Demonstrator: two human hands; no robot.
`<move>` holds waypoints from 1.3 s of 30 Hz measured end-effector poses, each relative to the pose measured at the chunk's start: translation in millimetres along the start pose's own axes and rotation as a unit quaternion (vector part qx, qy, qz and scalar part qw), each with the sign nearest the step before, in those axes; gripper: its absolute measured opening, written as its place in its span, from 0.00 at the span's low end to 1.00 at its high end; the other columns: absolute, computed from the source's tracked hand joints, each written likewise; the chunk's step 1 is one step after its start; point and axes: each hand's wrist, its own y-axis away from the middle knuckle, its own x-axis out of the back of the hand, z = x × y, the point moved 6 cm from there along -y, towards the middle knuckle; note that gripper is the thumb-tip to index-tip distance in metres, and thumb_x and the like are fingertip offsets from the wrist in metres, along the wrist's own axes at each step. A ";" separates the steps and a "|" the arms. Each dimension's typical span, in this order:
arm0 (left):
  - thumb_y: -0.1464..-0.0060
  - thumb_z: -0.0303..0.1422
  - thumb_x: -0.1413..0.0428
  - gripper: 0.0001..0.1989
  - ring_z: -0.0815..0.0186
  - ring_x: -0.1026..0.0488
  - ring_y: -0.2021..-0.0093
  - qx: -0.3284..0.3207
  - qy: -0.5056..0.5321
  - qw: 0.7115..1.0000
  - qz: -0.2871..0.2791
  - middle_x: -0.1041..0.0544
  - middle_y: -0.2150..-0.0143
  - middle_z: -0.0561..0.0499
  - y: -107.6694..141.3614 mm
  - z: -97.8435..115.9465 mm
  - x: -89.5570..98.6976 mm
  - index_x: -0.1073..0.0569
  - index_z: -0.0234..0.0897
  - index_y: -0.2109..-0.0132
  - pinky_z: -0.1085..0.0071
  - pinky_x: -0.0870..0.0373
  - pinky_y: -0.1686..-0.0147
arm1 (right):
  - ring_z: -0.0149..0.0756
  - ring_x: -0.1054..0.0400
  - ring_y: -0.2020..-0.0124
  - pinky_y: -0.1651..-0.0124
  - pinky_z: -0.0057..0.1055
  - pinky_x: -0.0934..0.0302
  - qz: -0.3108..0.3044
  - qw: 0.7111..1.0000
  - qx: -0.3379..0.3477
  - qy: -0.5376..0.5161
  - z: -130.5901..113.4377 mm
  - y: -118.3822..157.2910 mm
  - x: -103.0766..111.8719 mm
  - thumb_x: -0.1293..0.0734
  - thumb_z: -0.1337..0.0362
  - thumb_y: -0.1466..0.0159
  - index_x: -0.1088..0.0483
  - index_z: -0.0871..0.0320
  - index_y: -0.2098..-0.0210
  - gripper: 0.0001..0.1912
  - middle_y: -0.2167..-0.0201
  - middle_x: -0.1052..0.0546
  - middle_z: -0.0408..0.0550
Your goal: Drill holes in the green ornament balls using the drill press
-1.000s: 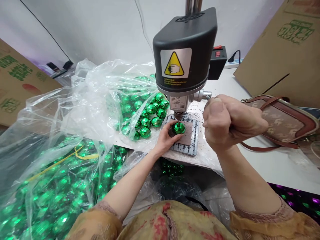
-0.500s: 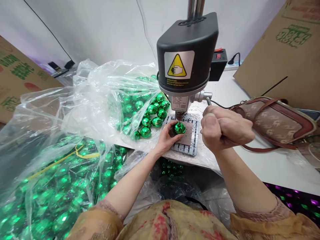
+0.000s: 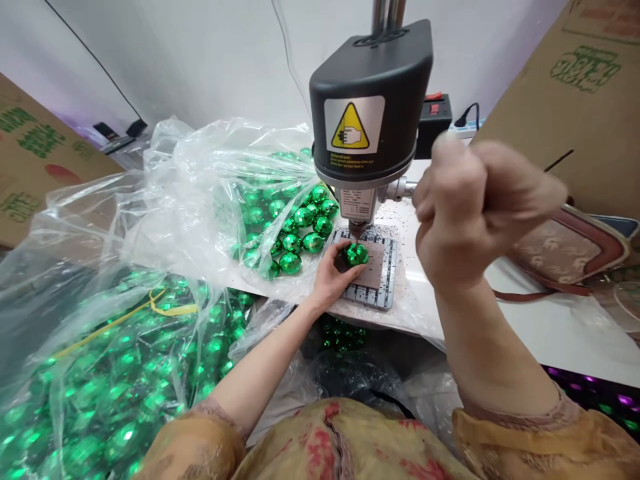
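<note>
Beneath the black drill press (image 3: 370,100), my left hand (image 3: 334,272) grips a shiny green faceted ball (image 3: 357,254) between thumb and fingers. The ball rests on a pinkish square pad (image 3: 373,270) on the press's metal base plate (image 3: 389,287), right under the drill tip. My right hand (image 3: 480,207) is raised at the right of the press, its fingers curled round the end of the press's lever (image 3: 409,189); most of the lever is hidden behind the hand. Dark shavings lie on the plate and around it.
Green balls (image 3: 304,217) lie partly under clear plastic (image 3: 185,173) left of the press. A large bag of green balls (image 3: 125,373) fills the lower left. A patterned handbag (image 3: 570,250) sits at right, beside a cardboard box (image 3: 545,87). Another box (image 3: 40,160) stands far left.
My right hand has risen and come nearer the camera, covering more of the handbag. My left hand still holds the ball in nearly the same place.
</note>
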 end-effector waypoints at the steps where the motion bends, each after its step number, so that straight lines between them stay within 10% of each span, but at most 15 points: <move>1: 0.50 0.39 0.34 0.25 0.59 0.26 0.48 -0.002 -0.022 0.999 0.027 0.24 0.50 0.45 5.4 5.0 4.3 0.29 0.39 0.47 0.62 0.30 0.46 | 0.23 0.51 0.85 0.79 0.31 0.58 0.006 1.000 -0.007 -0.007 -1.4 -6.7 -2.8 0.33 0.66 0.36 0.44 0.57 0.85 0.23 0.89 0.44 0.36; 4: 0.51 0.41 0.34 0.22 0.59 0.26 0.54 -0.058 -0.126 0.989 0.058 0.24 0.56 0.46 35.2 25.6 17.0 0.29 0.39 0.51 0.63 0.29 0.53 | 0.24 0.51 0.85 0.77 0.32 0.56 -0.006 1.000 -0.027 -0.014 -1.5 -18.7 -8.9 0.33 0.66 0.36 0.44 0.56 0.85 0.23 0.88 0.42 0.37; 10: 0.46 0.43 0.38 0.15 0.55 0.26 0.59 -0.229 -0.265 0.902 -0.252 0.24 0.63 0.48 122.2 17.1 9.5 0.25 0.45 0.52 0.60 0.31 0.59 | 0.21 0.48 0.83 0.73 0.28 0.54 -0.014 0.998 -0.046 0.027 -1.8 -16.5 -8.2 0.35 0.52 0.36 0.48 0.56 0.82 0.25 0.86 0.43 0.37; 13: 0.46 0.44 0.37 0.19 0.51 0.25 0.56 -0.219 -0.267 0.894 -0.287 0.22 0.58 0.47 135.7 -3.6 18.7 0.25 0.50 0.48 0.56 0.30 0.57 | 0.20 0.48 0.83 0.74 0.28 0.54 -0.009 0.999 -0.041 0.023 -1.8 -16.2 -8.5 0.35 0.50 0.36 0.49 0.56 0.82 0.26 0.86 0.43 0.36; 23: 0.38 0.27 0.50 0.17 0.50 0.32 0.44 -0.121 -0.380 0.915 0.057 0.27 0.46 0.40 10.0 2.4 57.2 0.26 0.41 0.44 0.51 0.36 0.42 | 0.22 0.50 0.85 0.77 0.30 0.57 0.014 0.998 -0.021 -0.059 2.0 -15.7 -6.4 0.35 0.68 0.36 0.47 0.55 0.83 0.22 0.88 0.44 0.36; 29: 0.47 0.23 0.42 0.23 0.46 0.33 0.43 -0.058 -0.464 0.884 -0.005 0.28 0.47 0.39 -38.7 -16.1 54.4 0.29 0.37 0.44 0.50 0.35 0.44 | 0.22 0.46 0.82 0.73 0.30 0.51 -0.026 0.997 -0.073 0.015 1.6 -14.0 -5.9 0.37 0.62 0.33 0.45 0.56 0.82 0.22 0.84 0.41 0.37; 34: 0.51 0.29 0.36 0.20 0.58 0.28 0.51 -0.107 -0.292 0.949 0.046 0.28 0.54 0.47 -26.7 15.0 64.2 0.30 0.38 0.50 0.61 0.30 0.49 | 0.25 0.47 0.84 0.76 0.32 0.55 -0.015 0.999 -0.042 -0.011 0.1 -14.5 -5.0 0.35 0.64 0.34 0.45 0.55 0.83 0.22 0.86 0.42 0.37; 39: 0.50 0.38 0.32 0.31 0.60 0.26 0.49 -0.039 -0.076 0.994 -0.075 0.26 0.49 0.46 -3.9 18.0 43.8 0.34 0.41 0.42 0.65 0.30 0.49 | 0.22 0.47 0.83 0.77 0.30 0.55 -0.019 0.999 -0.041 -0.015 0.7 -14.6 -5.8 0.35 0.63 0.34 0.44 0.57 0.83 0.22 0.86 0.42 0.36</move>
